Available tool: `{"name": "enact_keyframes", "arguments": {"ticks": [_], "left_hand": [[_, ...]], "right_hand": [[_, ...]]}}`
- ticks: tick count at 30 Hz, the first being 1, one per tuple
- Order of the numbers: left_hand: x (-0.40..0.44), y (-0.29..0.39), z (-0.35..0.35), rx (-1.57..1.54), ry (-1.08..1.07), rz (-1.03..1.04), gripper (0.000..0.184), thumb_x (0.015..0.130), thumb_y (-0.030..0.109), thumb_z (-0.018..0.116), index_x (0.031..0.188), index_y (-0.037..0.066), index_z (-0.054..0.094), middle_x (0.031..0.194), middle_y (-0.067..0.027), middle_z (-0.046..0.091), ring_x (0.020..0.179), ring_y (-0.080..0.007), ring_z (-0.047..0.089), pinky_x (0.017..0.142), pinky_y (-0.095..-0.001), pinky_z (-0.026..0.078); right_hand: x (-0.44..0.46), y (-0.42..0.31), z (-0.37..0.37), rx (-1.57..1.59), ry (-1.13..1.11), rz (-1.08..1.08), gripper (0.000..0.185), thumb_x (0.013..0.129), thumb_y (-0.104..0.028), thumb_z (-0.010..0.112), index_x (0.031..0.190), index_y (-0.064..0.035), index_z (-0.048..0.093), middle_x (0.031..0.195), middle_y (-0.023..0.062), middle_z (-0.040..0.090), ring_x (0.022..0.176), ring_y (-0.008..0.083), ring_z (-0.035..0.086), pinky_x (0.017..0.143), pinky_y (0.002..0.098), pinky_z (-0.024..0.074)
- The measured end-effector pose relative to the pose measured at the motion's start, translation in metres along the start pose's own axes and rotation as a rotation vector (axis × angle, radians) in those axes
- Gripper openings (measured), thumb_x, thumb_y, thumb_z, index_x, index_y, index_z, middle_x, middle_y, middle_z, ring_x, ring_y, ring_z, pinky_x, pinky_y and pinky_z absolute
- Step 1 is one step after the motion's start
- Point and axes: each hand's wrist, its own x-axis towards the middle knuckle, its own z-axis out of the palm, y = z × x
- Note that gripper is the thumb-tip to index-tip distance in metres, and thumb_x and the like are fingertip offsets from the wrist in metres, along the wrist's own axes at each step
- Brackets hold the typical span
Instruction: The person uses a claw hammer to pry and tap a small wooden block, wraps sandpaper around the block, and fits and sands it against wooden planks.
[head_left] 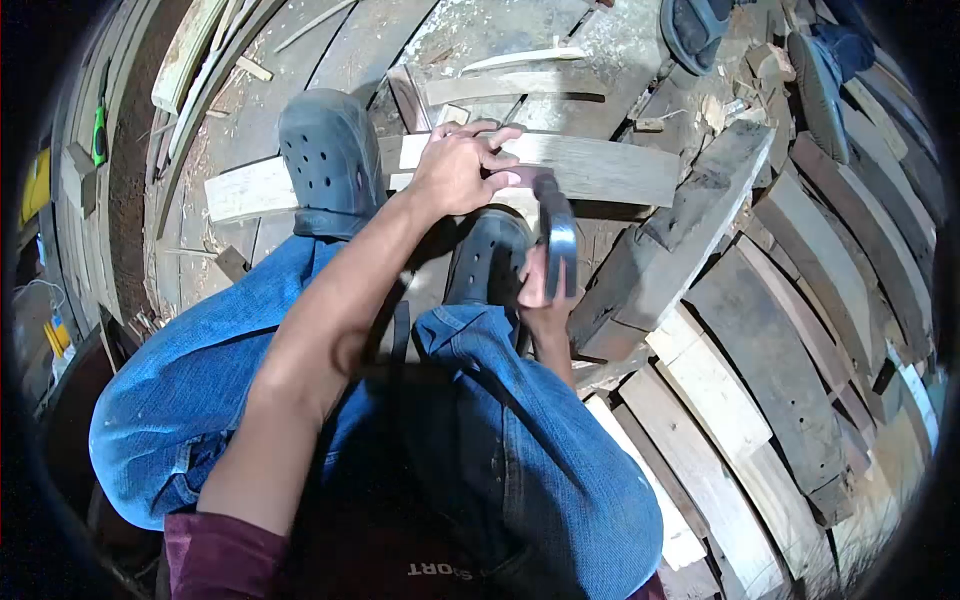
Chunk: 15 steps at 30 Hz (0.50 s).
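My left hand [458,170] presses on a pale wooden plank [610,170], thumb and fingers curled about a small reddish-brown piece of wood [530,175] at its near edge. In my right hand [540,285] is a claw hammer [559,240], its head close to the brown piece; I cannot tell whether they touch. The hammer's handle is mostly hidden. Under my left shoe [325,160] lies the left end of a pale board [245,190]. My right shoe [490,255] stands just below the left hand.
A thick weathered beam [670,240] stands to the right of the hammer. Beyond it, curved wooden boards [765,370] lie in rows. Loose sandals [693,35] sit at the top right. A green-handled tool [100,135] is at far left. Wood scraps and shavings litter the plank floor [345,60].
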Motion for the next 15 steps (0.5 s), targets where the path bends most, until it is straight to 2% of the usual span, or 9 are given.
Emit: {"name": "enact_keyframes", "arguments": {"ticks": [1, 2, 6, 7, 8, 9, 12, 14, 15], "left_hand": [[0.001, -0.001, 0.0, 0.007, -0.004, 0.003, 0.026, 0.08, 0.035, 0.068, 0.099, 0.019, 0.074, 0.134, 0.0053, 0.054, 0.127, -0.0209, 0.044, 0.102, -0.0499, 0.03], [0.001, -0.002, 0.0, 0.015, -0.009, 0.005, 0.026, 0.08, 0.035, 0.068, 0.099, 0.018, 0.073, 0.134, 0.0054, 0.054, 0.127, -0.0207, 0.044, 0.102, -0.0497, 0.031], [0.002, 0.0, 0.001, 0.003, -0.012, 0.024, 0.024, 0.081, 0.033, 0.068, 0.098, 0.017, 0.074, 0.133, 0.0055, 0.055, 0.127, -0.02, 0.045, 0.101, -0.0497, 0.031], [0.003, -0.001, 0.002, 0.003, -0.015, 0.028, 0.024, 0.081, 0.032, 0.067, 0.098, 0.017, 0.074, 0.133, 0.0056, 0.055, 0.127, -0.0198, 0.045, 0.101, -0.0498, 0.031], [0.002, -0.004, 0.002, 0.005, -0.02, 0.021, 0.023, 0.081, 0.032, 0.067, 0.098, 0.017, 0.074, 0.133, 0.0058, 0.055, 0.127, -0.0197, 0.045, 0.101, -0.0499, 0.031], [0.001, -0.002, 0.002, 0.043, 0.004, 0.022, 0.023, 0.081, 0.031, 0.067, 0.099, 0.017, 0.073, 0.133, 0.0055, 0.054, 0.126, -0.0196, 0.045, 0.1, -0.0506, 0.031], [0.0, 0.002, -0.001, 0.038, -0.004, 0.006, 0.024, 0.081, 0.031, 0.067, 0.099, 0.017, 0.074, 0.133, 0.0048, 0.055, 0.126, -0.0198, 0.045, 0.1, -0.05, 0.031], [0.001, -0.001, -0.002, 0.013, -0.01, 0.02, 0.025, 0.081, 0.032, 0.067, 0.1, 0.018, 0.073, 0.133, 0.0043, 0.054, 0.127, -0.0191, 0.045, 0.102, -0.0488, 0.032], [0.001, 0.002, -0.003, 0.032, -0.022, 0.019, 0.025, 0.081, 0.033, 0.067, 0.1, 0.018, 0.073, 0.133, 0.0048, 0.054, 0.126, -0.0191, 0.045, 0.102, -0.0487, 0.032]], "right_hand": [[0.002, -0.006, -0.007, 0.129, -0.079, 0.272, 0.012, 0.082, -0.007, 0.057, 0.072, 0.0007, 0.059, 0.053, 0.0087, 0.05, 0.045, 0.0173, 0.048, 0.046, 0.0303, 0.0371], [0.005, -0.013, -0.007, 0.318, -0.028, 0.521, 0.015, 0.083, -0.006, 0.057, 0.07, 0.0024, 0.057, 0.054, 0.0102, 0.052, 0.045, 0.0171, 0.048, 0.046, 0.0308, 0.0372], [0.009, 0.007, 0.001, 0.131, -0.14, 0.383, 0.007, 0.074, -0.005, 0.058, 0.073, 0.0016, 0.057, 0.056, 0.0162, 0.052, 0.047, 0.0291, 0.049, 0.047, 0.0368, 0.0378], [0.006, 0.008, 0.001, 0.213, -0.074, 0.416, 0.007, 0.071, -0.004, 0.057, 0.077, -0.0002, 0.058, 0.061, 0.019, 0.054, 0.05, 0.0331, 0.05, 0.049, 0.0391, 0.0396], [0.003, 0.01, -0.002, 0.205, -0.069, 0.374, 0.007, 0.076, -0.007, 0.059, 0.08, -0.0009, 0.059, 0.065, 0.0162, 0.057, 0.052, 0.0281, 0.053, 0.051, 0.0368, 0.0414], [0.003, 0.0, -0.009, 0.271, -0.097, 0.488, 0.008, 0.079, -0.009, 0.06, 0.08, -0.001, 0.059, 0.066, 0.0137, 0.059, 0.053, 0.0254, 0.054, 0.051, 0.0352, 0.0417], [-0.006, 0.01, -0.004, 0.841, 0.067, 0.846, 0.017, 0.085, -0.012, 0.06, 0.074, 0.0001, 0.058, 0.061, 0.0044, 0.057, 0.052, 0.0164, 0.054, 0.05, 0.0306, 0.0413], [0.004, -0.005, -0.005, 0.209, -0.077, 0.513, 0.021, 0.086, -0.012, 0.059, 0.07, 0.0004, 0.057, 0.057, 0.0035, 0.054, 0.051, 0.0155, 0.052, 0.05, 0.031, 0.0408], [-0.01, -0.002, 0.006, 0.219, 0.059, 0.483, 0.028, 0.086, -0.016, 0.059, 0.064, 0.0006, 0.055, 0.054, 0.0036, 0.049, 0.049, 0.0132, 0.048, 0.049, 0.0318, 0.0382]]}}
